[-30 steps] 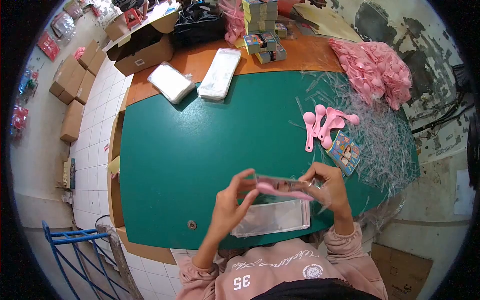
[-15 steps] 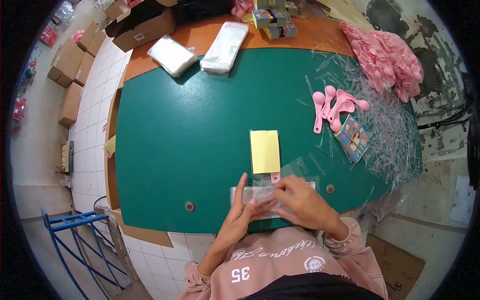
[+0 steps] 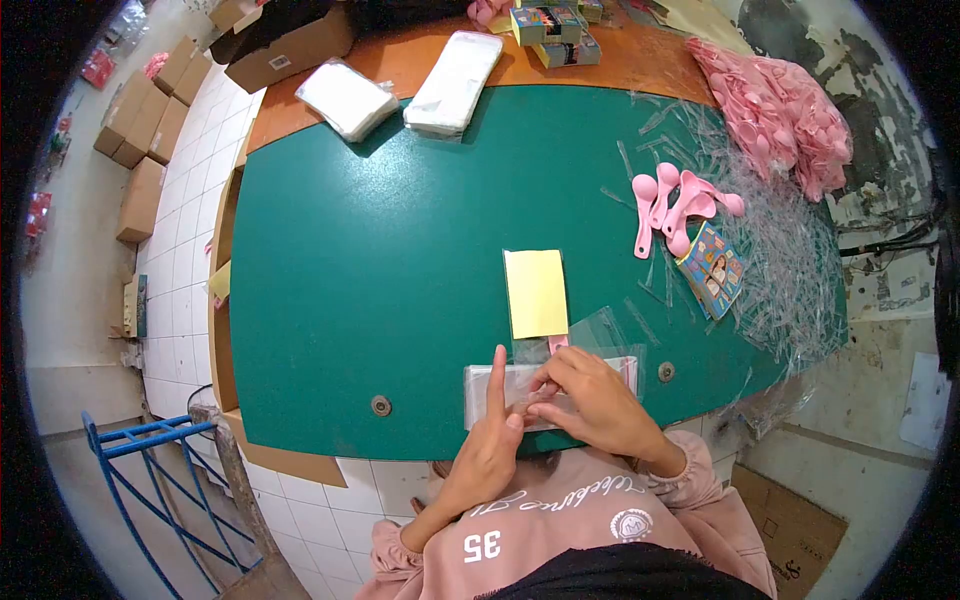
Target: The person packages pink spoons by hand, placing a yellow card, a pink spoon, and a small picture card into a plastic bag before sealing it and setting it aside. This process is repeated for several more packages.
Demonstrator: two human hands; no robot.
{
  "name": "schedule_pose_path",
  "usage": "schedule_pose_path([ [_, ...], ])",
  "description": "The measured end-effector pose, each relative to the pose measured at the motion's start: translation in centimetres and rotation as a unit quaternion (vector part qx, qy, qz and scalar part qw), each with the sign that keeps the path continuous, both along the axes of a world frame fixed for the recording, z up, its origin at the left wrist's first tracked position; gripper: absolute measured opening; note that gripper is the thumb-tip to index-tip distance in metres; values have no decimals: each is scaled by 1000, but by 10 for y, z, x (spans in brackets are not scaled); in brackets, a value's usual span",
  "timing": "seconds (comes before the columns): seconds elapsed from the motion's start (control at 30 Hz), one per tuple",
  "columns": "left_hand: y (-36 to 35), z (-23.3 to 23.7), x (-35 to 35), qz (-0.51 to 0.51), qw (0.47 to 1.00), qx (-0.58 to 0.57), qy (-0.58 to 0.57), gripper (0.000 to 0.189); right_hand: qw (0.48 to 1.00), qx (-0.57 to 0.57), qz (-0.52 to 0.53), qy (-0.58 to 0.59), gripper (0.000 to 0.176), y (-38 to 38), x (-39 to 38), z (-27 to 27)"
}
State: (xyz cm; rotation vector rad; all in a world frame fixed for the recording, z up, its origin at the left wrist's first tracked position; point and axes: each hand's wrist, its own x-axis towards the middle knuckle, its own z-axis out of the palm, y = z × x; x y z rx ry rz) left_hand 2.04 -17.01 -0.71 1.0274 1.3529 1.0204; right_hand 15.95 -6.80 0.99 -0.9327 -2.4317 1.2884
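A stack of clear plastic bags lies at the table's near edge, under my hands. My right hand is closed, its thumb and fingertips pinching thin clear plastic at the stack. Beside it, my left hand rests at the near side of the bags with the index finger stretched out and the thumb apart; its other fingers are partly hidden. Just beyond my hands lies a yellow card in a clear sleeve. The end of a pink spoon sticks out below the card, most of it covered.
Several pink spoons and printed cards lie at the right, by a heap of clear plastic strips. A bag of pink spoons sits behind. Two packs of plastic bags lie at the back. A blue metal frame stands left.
My right fingertips have drawn together over the bags, and my left hand has shifted slightly right. The view has tilted a little; the yellow card stays in place on the table.
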Motion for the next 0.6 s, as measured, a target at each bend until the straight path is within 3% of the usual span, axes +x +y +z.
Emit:
schedule_pose_path([
  [0.23,0,9,1,-38,996,37,67,76,994,-84,58,-40,19,9,3,9],
  [0.33,2,8,0,-27,996,60,65,69,995,-42,82,-29,18,6,4,10],
  [0.43,12,-2,-3,49,997,13,59,62,995,8,101,-6,15,0,3,8],
  [0.5,21,-5,-6,53,995,-78,-29,62,991,88,102,28,15,-5,3,4],
  [0.6,29,-10,-5,82,994,-38,-63,63,989,107,105,2,16,-5,4,8],
])
